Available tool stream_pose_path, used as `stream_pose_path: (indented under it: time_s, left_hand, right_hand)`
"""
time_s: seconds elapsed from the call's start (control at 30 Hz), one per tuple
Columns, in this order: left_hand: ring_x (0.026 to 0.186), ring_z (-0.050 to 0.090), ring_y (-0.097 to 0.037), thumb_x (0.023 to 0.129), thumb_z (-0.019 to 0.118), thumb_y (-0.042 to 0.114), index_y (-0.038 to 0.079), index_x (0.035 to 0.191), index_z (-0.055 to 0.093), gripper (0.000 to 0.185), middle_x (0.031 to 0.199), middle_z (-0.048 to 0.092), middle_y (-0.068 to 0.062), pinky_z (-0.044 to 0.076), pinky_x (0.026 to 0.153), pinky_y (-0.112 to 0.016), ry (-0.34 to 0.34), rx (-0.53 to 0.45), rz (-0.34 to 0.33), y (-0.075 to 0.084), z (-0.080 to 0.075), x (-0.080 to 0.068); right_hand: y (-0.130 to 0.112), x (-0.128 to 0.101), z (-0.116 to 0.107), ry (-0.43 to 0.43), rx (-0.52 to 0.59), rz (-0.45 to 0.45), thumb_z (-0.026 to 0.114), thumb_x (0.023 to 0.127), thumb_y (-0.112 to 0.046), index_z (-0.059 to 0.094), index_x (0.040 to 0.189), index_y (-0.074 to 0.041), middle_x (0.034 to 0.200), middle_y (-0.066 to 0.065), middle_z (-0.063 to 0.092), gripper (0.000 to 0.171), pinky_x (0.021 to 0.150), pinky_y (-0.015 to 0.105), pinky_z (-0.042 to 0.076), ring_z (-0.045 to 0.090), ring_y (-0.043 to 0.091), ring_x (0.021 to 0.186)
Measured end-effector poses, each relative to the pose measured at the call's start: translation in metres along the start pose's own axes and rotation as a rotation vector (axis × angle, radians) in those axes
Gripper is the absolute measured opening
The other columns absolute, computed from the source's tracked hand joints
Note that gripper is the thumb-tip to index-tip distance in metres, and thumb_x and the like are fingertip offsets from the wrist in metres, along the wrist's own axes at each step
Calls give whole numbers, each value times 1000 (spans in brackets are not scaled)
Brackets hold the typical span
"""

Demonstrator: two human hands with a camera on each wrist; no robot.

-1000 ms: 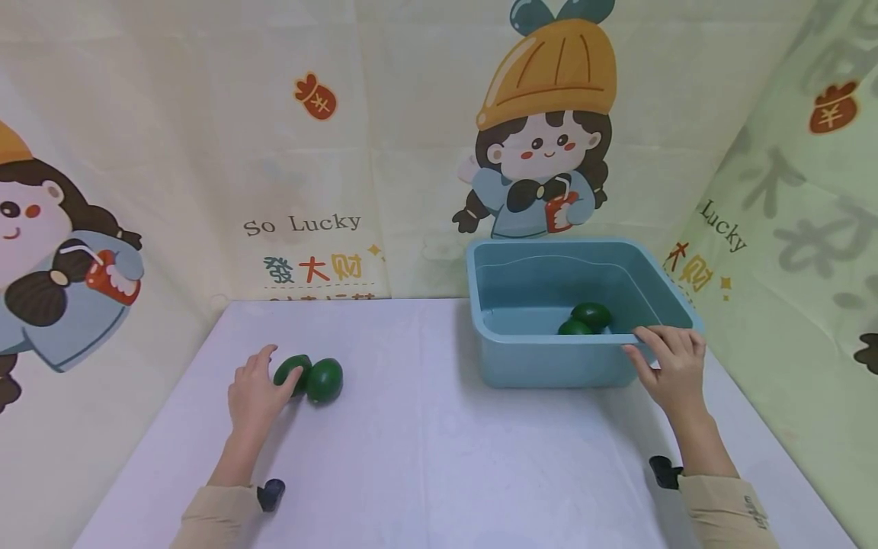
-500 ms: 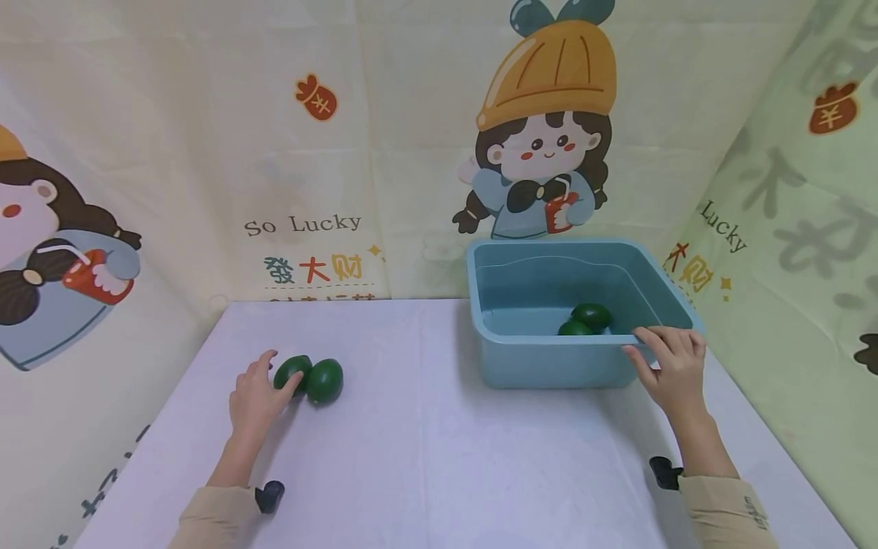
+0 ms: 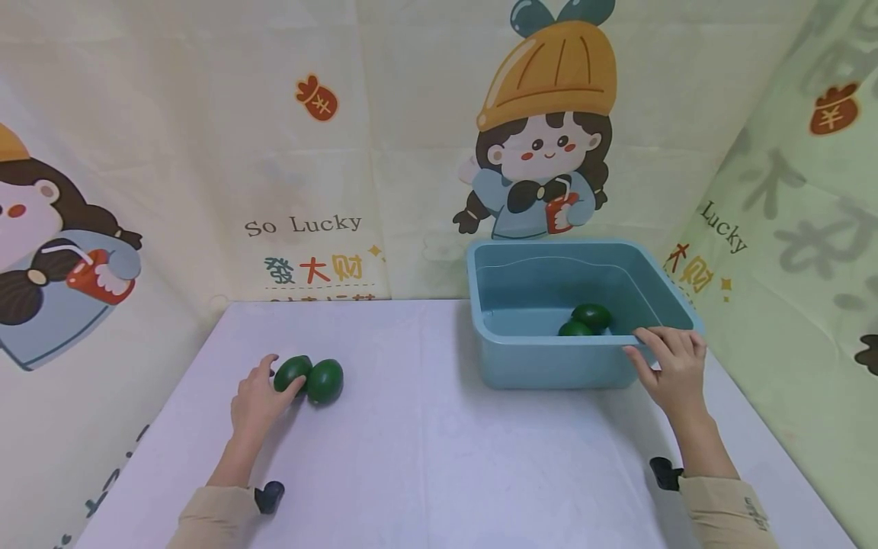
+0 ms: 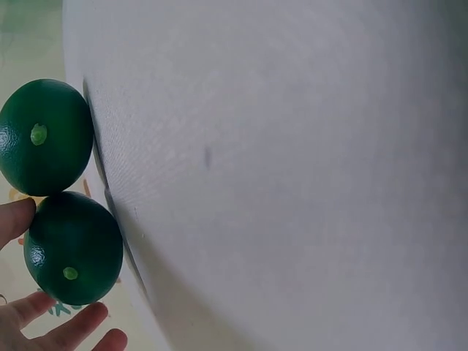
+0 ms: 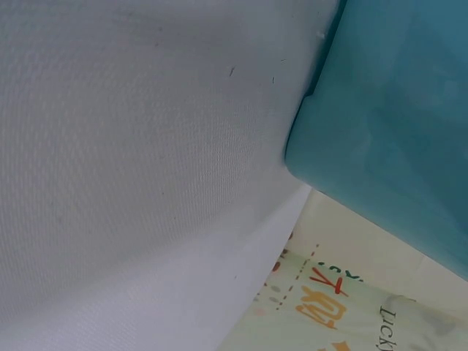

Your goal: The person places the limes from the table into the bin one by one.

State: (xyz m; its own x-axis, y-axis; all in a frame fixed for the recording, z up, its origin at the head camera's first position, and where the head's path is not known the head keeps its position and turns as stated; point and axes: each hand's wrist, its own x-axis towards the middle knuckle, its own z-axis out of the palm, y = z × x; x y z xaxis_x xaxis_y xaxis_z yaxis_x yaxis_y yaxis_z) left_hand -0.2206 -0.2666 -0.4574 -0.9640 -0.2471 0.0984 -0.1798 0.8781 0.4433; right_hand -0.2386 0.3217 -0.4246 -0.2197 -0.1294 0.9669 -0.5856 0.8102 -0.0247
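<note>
My left hand point(image 3: 257, 400) has its thumb and fingers around a glossy dark green avocado point(image 3: 293, 375) on the table's left side. In the left wrist view, the thumb meets this avocado point(image 4: 73, 245) on one side and fingertips lie along the other. A second avocado point(image 3: 325, 381) touches it on the right; its pale stem end faces the left wrist camera. On the right, my right hand point(image 3: 672, 366) grips the front rim of a blue plastic bin point(image 3: 549, 362), fingers over the edge and thumb outside. Two more avocados point(image 3: 591, 316) lie inside, one partly hidden by the front wall.
A white cloth covers the table point(image 3: 411, 457). Behind it hangs a cream printed backdrop point(image 3: 411, 152), and more of this fabric stands at both sides. The bin sits near the table's back right, close to the backdrop.
My left thumb and fingers have shifted very slightly around the avocado, which stays in place. The right hand and bin have not moved.
</note>
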Motion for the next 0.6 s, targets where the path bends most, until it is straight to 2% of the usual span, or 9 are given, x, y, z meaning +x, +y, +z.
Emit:
stream_pose_path:
  time_s: [0.37,0.6]
  left_hand:
    - [101,49,-48,83,57,48,1,136,31,76,118,49,-31,42,75,-56,-69,-2,-22,3,-2,-4]
    - [103,49,-48,83,56,52,0,136,31,78,120,48,-32,41,78,-57,-90,-12,-24,3,0,-5]
  right_hand:
    - [0,1,0,11,2,-9,53,88,-46,63,82,1,75,20,56,48,70,54,24,46,38,70]
    - [0,2,1,8,4,-12,53,88,-46,63,82,1,75,20,56,48,70,53,24,46,38,70]
